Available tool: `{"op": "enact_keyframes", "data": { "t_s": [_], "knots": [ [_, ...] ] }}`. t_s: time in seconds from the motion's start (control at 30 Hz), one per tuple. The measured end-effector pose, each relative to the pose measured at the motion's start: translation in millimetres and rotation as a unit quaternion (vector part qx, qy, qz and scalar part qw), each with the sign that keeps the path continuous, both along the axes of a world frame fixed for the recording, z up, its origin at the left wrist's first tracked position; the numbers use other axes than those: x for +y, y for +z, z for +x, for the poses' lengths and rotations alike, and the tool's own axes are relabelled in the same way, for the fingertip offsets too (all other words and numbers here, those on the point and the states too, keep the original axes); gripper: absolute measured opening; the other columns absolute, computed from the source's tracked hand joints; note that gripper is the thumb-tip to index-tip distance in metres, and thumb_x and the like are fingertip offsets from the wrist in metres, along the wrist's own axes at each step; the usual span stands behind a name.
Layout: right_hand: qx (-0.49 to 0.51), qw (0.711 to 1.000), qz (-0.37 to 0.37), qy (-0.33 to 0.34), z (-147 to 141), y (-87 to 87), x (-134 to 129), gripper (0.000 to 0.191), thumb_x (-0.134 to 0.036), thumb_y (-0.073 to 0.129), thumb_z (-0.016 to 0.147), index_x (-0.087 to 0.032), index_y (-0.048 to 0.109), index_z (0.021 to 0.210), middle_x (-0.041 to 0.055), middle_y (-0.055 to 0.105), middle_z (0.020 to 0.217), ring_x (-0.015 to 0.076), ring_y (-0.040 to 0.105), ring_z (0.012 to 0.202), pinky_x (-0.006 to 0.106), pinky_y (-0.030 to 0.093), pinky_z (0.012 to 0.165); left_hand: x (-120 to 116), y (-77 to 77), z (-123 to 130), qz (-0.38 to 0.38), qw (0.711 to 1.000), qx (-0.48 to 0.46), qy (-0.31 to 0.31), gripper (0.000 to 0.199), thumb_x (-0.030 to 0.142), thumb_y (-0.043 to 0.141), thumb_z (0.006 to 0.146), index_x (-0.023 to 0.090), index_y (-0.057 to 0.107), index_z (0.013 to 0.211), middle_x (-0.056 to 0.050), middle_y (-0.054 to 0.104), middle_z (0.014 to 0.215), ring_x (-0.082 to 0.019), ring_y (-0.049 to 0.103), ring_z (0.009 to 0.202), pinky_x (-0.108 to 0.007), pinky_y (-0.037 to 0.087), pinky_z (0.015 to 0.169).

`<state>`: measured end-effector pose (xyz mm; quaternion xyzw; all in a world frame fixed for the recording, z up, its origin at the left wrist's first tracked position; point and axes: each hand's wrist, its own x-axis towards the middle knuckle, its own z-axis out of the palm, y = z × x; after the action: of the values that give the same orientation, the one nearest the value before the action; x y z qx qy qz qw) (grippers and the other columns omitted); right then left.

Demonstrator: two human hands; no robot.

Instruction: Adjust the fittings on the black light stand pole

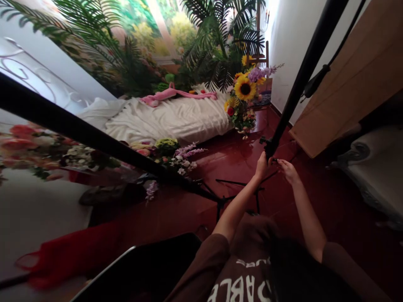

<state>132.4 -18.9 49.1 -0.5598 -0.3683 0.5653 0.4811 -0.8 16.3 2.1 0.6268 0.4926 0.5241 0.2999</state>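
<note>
Red floor [233,157] is seen below, with the draped bed [176,119] set well ahead. A second pole [94,136] is tilted across the left side. The tilted pole [297,84] is located front right, its lower end gripped by the left hand [260,167] just below the collar [267,144]. Right hand [289,171] is held just beside, fingers bunched at a small dark part [275,160]; contact can't be told. Pole should be kept steady, part worked lightly by fingertips, bed flowers left unbrushed.
</note>
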Motion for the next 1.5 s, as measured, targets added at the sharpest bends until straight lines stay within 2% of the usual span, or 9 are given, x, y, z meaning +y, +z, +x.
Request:
{"op": "enact_keyframes", "data": {
  "t_s": [0.2,0.37,0.57,0.8,0.9,1.0,1.2,1.3,1.5],
  "knots": [
    [-0.037,0.994,0.098,0.043,10,5.5,8,0.043,-0.04,0.088,0.055,-0.022,0.069,0.089,-0.0006,0.075,0.086,0.0115,0.066,0.073,0.022,0.051,0.064,6,-5.2,2,0.0,1.0,0.006,0.016,0.02,0.032,0.056,0.089,0.018,0.055,0.104,-0.009,0.066,0.094,-0.019,0.065,0.085,-0.029,0.05,0.076],
    [-0.065,0.984,0.164,0.035,8,9.7,10,0.032,-0.039,0.089,0.053,-0.021,0.071,0.073,0.0032,0.075,0.092,0.0168,0.07,0.086,0.031,0.056,0.083,9,-10.7,3,0.008,1.0,0.01,0.018,0.025,0.037,0.055,0.09,0.018,0.056,0.107,-0.011,0.067,0.097,-0.021,0.066,0.086,-0.031,0.051,0.077],
    [-0.019,0.99,0.138,0.039,8,13.4,11,0.057,-0.029,0.089,0.051,-0.022,0.072,0.105,0.0029,0.078,0.095,0.0179,0.072,0.085,0.033,0.057,0.081,8,-10.3,2,0.023,1.0,0.009,0.014,0.027,0.038,0.053,0.091,0.018,0.056,0.109,-0.011,0.067,0.099,-0.02,0.066,0.088,-0.032,0.051,0.079],
    [-0.107,0.976,0.183,-0.04,1,13.4,11,0.032,-0.022,0.065,0.065,-0.02,0.077,0.094,-0.0015,0.073,0.062,0.0174,0.07,0.069,0.036,0.056,0.081,8,-9.0,3,0.028,0.999,0.006,0.025,0.026,0.038,0.056,0.09,0.018,0.057,0.106,-0.01,0.067,0.095,-0.019,0.065,0.084,-0.031,0.052,0.077],
    [-0.131,0.964,0.226,-0.05,-7,18.7,7,0.025,-0.028,0.065,0.073,-0.021,0.077,0.094,0.0036,0.078,0.085,0.019,0.072,0.082,0.035,0.055,0.083,9,-10.2,3,0.022,0.999,0.013,0.019,0.028,0.036,0.056,0.09,0.017,0.056,0.109,-0.012,0.067,0.099,-0.021,0.066,0.086,-0.032,0.053,0.078],
    [-0.165,0.955,0.244,-0.022,-20,25.0,3,0.036,-0.037,0.074,0.073,-0.023,0.074,0.107,0.0063,0.076,0.108,0.0212,0.07,0.096,0.036,0.054,0.088,10,-13.6,3,0.02,1.0,0.005,0.009,0.029,0.037,0.056,0.09,0.017,0.056,0.111,-0.013,0.067,0.103,-0.021,0.067,0.091,-0.033,0.053,0.081],
    [-0.282,0.929,0.23,-0.064,-41,31.7,7,0.041,-0.048,0.078,0.072,-0.023,0.073,0.104,0.0095,0.074,0.105,0.0268,0.068,0.097,0.041,0.051,0.094,11,-18.5,4,0.028,0.999,-0.017,0.009,0.027,0.041,0.05,0.093,0.018,0.056,0.104,-0.011,0.067,0.1,-0.02,0.066,0.088,-0.034,0.053,0.08],
    [-0.297,0.912,0.273,-0.072,-41,45.1,12,0.036,-0.049,0.076,0.075,-0.023,0.075,0.101,0.009,0.074,0.102,0.0288,0.068,0.103,0.044,0.049,0.1,8,-14.2,3,0.012,1.0,-0.018,0.01,0.029,0.04,0.054,0.092,0.018,0.054,0.111,-0.01,0.068,0.1,-0.019,0.066,0.085,-0.031,0.052,0.077],
    [-0.276,0.888,0.36,-0.077,-39,96.0,28,0.036,-0.047,0.071,0.083,-0.025,0.072,0.112,0.0055,0.072,0.111,0.0278,0.063,0.118,0.044,0.051,0.1,1,-1.7,1,-0.005,1.0,-0.003,0.002,0.034,0.036,0.059,0.09,0.019,0.052,0.119,-0.009,0.068,0.103,-0.017,0.066,0.084,-0.029,0.05,0.076]
  ]
}}
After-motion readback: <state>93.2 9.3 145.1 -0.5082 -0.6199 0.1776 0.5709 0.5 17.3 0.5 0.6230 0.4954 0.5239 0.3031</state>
